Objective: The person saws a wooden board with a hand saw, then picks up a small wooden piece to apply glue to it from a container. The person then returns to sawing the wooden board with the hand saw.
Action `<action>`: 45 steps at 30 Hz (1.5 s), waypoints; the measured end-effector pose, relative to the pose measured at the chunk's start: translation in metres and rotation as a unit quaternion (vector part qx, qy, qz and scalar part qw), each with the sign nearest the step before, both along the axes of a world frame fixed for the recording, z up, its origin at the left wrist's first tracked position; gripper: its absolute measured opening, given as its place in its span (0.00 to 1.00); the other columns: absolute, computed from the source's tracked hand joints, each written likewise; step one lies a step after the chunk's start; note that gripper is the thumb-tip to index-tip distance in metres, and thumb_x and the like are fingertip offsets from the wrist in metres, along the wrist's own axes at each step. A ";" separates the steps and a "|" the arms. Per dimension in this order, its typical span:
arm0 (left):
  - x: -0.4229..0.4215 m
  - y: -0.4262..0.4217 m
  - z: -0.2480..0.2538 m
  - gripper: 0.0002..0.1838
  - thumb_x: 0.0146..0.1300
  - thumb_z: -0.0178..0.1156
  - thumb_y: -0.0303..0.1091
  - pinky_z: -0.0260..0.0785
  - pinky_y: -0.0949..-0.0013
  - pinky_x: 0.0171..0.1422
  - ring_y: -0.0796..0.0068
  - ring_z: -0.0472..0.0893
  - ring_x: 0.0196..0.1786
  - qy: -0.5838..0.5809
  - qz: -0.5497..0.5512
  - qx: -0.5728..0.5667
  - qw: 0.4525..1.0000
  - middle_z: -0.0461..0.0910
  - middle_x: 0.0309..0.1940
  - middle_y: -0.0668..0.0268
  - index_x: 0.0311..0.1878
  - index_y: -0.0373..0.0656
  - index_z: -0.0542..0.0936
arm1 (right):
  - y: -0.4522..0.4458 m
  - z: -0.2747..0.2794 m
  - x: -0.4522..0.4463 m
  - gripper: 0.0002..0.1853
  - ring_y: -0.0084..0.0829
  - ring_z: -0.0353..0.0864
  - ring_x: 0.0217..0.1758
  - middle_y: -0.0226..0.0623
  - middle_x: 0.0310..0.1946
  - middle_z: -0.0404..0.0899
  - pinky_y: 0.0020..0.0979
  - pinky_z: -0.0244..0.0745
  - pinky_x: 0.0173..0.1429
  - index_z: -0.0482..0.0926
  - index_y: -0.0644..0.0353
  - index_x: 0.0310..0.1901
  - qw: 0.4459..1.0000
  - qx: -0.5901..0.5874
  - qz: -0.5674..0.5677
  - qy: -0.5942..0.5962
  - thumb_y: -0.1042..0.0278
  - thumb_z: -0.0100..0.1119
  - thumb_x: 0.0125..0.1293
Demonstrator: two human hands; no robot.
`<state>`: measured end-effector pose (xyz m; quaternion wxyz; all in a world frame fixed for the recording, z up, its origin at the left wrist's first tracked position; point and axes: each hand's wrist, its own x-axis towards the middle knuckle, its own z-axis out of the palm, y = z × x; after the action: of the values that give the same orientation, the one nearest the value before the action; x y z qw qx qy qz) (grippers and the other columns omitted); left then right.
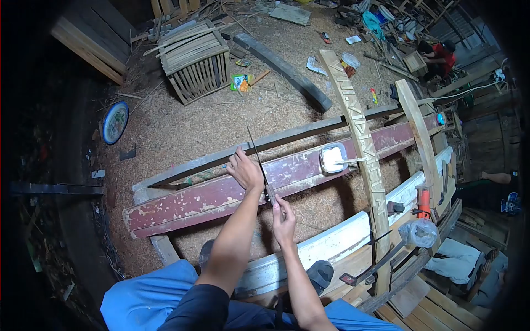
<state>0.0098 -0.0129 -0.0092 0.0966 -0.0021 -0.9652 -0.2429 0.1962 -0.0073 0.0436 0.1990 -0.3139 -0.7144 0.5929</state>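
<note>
A long, thin dark blade (258, 157) points away from me, seen almost edge-on, above a worn maroon plank (182, 207). My right hand (283, 217) is closed around its near end, thumb and fingers pinching there. Just left of the blade is my left hand (245, 170), palm down with its fingers curled. What those fingers hold, if anything, is hidden; a small blue bit shows beside them. To the right, a square white tub (332, 159) with a stick-like handle lying across it sits on the plank.
A carved wooden beam (361, 135) and a plain curved beam (418, 124) cross the planks. On the right lie a red-orange tool (423, 203) and a plastic bag (420, 234). A slatted crate (196, 63) and dark timber (284, 71) rest on shavings. A person in red (441, 58) sits far right.
</note>
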 end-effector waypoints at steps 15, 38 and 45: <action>0.002 0.003 0.006 0.28 0.58 0.58 0.23 0.56 0.55 0.70 0.65 0.74 0.60 -0.027 -0.007 0.005 1.000 0.81 0.51 0.68 0.65 0.48 0.73 | -0.021 0.016 0.051 0.18 0.37 0.81 0.63 0.52 0.60 0.81 0.36 0.74 0.68 0.78 0.71 0.63 0.994 -0.093 -0.060 -0.023 0.69 0.54 0.79; -0.005 -0.020 -0.005 0.19 0.74 0.51 0.32 0.57 0.52 0.68 0.59 0.76 0.59 0.043 -0.080 -0.017 0.996 0.83 0.49 0.59 0.65 0.40 0.72 | -0.004 -0.001 0.000 0.14 0.45 0.87 0.59 0.50 0.55 0.86 0.36 0.80 0.61 0.81 0.63 0.58 0.998 0.054 -0.007 -0.037 0.69 0.59 0.75; -0.001 -0.013 0.001 0.21 0.69 0.56 0.34 0.57 0.52 0.69 0.63 0.74 0.62 -0.051 -0.048 -0.056 0.996 0.81 0.54 0.61 0.65 0.42 0.74 | -0.004 0.001 0.005 0.15 0.41 0.87 0.60 0.49 0.56 0.86 0.36 0.80 0.61 0.82 0.63 0.59 0.999 0.029 0.002 -0.036 0.68 0.58 0.76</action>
<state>0.0084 -0.0256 -0.0083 0.0349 -0.0418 -0.9798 -0.1926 0.2009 -0.0108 0.0446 0.1811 -0.3277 -0.7384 0.5608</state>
